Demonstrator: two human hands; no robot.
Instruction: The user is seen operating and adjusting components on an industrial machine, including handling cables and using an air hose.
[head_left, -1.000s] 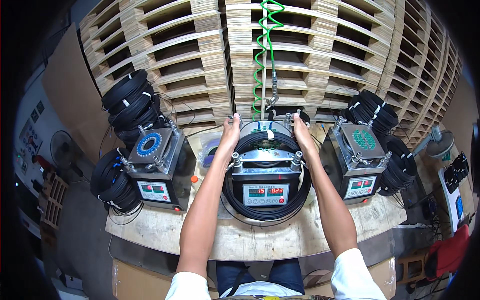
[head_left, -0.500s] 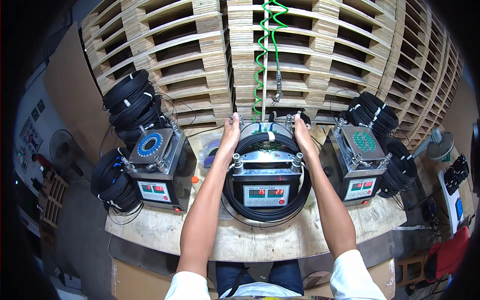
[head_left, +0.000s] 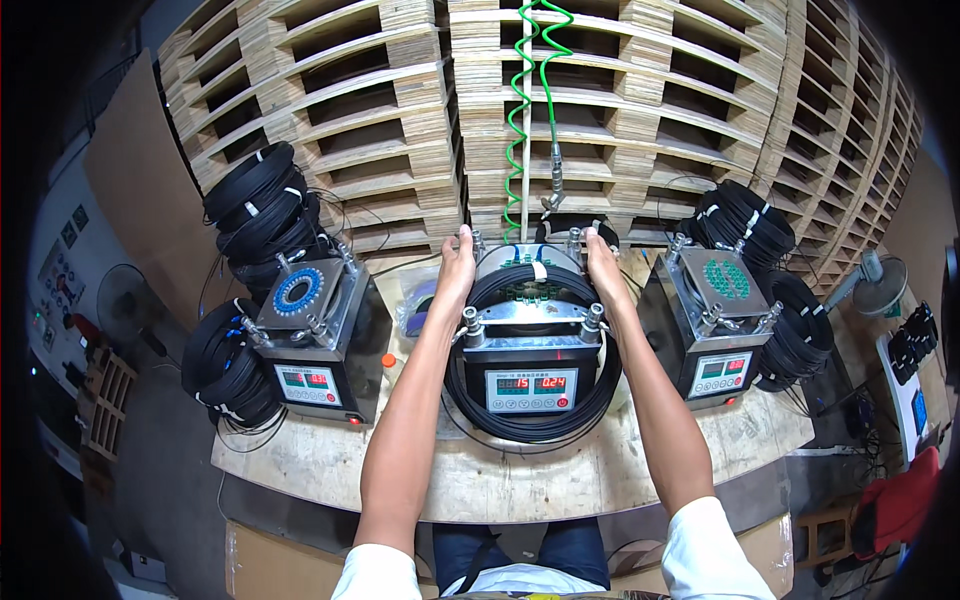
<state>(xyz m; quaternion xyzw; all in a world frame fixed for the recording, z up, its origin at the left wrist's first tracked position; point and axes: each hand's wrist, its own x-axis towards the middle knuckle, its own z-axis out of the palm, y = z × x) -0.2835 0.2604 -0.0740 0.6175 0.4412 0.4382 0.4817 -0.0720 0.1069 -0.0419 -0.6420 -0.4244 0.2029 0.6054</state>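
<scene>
Black cable coil [head_left: 530, 425], looped around the middle grey metal machine [head_left: 530, 350] at the centre of the wooden tabletop [head_left: 480, 480], sits between our two outstretched hands. Our left hand [head_left: 455, 275] presses flat against the coil's far left side, fingers together and extended; our right hand [head_left: 605, 272] mirrors it on the far right, neither closed into a grip. A white tie [head_left: 540, 270] binds the coil at its far edge. A twin machine with a blue ring top [head_left: 310, 330] stands near the tabletop's left edge, another with a green-dotted top [head_left: 725, 315] near the right edge. Bundled black coils [head_left: 262, 215] pile at both far corners. A green spiral hose [head_left: 520, 110] hangs before stacked wooden pallets [head_left: 340, 110] beyond the far edge.
</scene>
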